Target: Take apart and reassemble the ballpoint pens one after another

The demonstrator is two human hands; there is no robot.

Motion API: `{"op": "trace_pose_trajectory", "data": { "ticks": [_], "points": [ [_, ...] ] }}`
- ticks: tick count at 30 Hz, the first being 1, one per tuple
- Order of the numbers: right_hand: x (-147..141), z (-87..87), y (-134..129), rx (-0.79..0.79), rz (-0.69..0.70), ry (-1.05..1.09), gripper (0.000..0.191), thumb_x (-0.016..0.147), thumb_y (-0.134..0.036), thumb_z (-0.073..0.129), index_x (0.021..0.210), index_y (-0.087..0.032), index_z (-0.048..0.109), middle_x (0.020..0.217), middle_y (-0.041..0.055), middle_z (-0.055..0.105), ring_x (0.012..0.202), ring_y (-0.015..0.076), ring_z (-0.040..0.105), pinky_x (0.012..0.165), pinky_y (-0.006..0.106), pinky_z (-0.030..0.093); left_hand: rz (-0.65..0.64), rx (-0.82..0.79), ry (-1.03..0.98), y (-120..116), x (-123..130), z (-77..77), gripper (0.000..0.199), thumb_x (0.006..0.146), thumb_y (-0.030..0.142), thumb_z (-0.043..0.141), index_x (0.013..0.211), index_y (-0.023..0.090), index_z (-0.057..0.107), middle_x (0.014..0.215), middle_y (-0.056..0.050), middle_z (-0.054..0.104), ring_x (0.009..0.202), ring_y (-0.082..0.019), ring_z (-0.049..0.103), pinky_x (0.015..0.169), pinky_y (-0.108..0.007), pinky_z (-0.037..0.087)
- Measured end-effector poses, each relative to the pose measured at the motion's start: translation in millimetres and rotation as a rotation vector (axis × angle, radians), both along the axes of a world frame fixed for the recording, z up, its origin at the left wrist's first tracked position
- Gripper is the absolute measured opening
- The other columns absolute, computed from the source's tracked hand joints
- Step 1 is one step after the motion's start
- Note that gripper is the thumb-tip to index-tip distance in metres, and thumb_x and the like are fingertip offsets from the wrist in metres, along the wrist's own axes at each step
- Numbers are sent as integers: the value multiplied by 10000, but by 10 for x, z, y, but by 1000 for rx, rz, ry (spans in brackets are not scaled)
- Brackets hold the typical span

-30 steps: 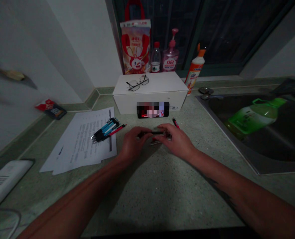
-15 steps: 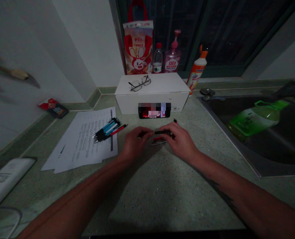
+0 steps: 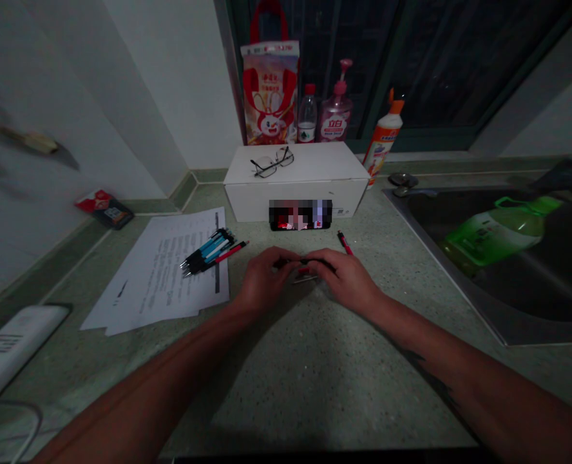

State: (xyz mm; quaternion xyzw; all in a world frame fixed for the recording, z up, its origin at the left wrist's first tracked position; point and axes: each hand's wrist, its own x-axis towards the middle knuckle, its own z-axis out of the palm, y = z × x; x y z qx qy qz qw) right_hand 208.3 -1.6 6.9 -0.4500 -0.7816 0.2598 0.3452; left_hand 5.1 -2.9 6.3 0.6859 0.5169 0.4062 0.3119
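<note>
My left hand (image 3: 266,277) and my right hand (image 3: 348,277) meet over the counter, fingertips nearly touching. Both are closed in a pinch on a slim dark pen part (image 3: 305,261), mostly hidden by the fingers. Below the fingertips lie a small red piece (image 3: 304,270) and a thin pale rod (image 3: 305,280) on the counter. Just beyond my right hand rests a red and black pen piece (image 3: 344,243). To the left, a bundle of blue and black pens (image 3: 209,251) lies on printed sheets (image 3: 145,277), a red and black pen (image 3: 230,251) beside it.
A phone (image 3: 300,216) leans against a white box (image 3: 295,193) that has glasses (image 3: 272,162) on top. The sink (image 3: 489,309) at right holds a green jug (image 3: 496,235). At left are a white power strip (image 3: 20,348) and a small packet (image 3: 105,208).
My right hand has shifted left toward my left hand, closing the gap along the dark pen part. The red and black pen piece behind it is now more exposed.
</note>
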Motion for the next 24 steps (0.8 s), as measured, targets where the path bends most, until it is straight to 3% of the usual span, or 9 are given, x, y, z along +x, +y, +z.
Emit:
{"op": "trace_pose_trajectory", "data": {
  "ticks": [3,6,11,15,19,24],
  "points": [
    [25,23,8,126,-38,17,170,983,-203,572,1073,-223,715,1041,71,754,977,215,707,853,365,541,24,-25,-13,20,-3,12,54,906,189,690,905,207,741,897,-49,772,842,-202,712,834,-386,598],
    [50,24,12,154,-11,-54,162,978,-187,579,1073,-220,706,1005,61,736,905,198,694,810,346,532,90,-43,57,55,-22,9,73,928,202,663,938,195,736,922,-60,768,848,-203,704,828,-378,588],
    [19,-28,-28,113,197,-303,207,936,-157,627,1114,-236,698,1046,53,743,948,214,701,839,361,534,84,-14,417,92,-54,-55,96,892,137,660,938,172,737,970,-87,740,930,-237,678,881,-399,549],
    [-23,-34,-66,88,233,-452,266,932,-200,663,1189,-258,692,1149,67,748,1058,264,701,883,410,542,32,61,589,90,-76,-102,124,906,140,632,935,167,749,973,-107,721,978,-270,659,890,-417,527],
    [-17,-28,-54,122,233,-472,185,973,-219,629,1136,-252,711,1115,67,743,1038,247,700,871,385,542,20,94,553,98,-85,-105,138,910,142,628,895,190,756,953,-94,730,962,-264,662,879,-410,528],
    [33,-24,-9,185,30,-341,169,1012,-225,584,1135,-243,699,1064,63,723,1006,224,692,847,354,530,-5,22,273,84,-34,-60,157,936,150,628,1004,186,765,992,-78,768,934,-232,700,886,-388,554]
  ]
}}
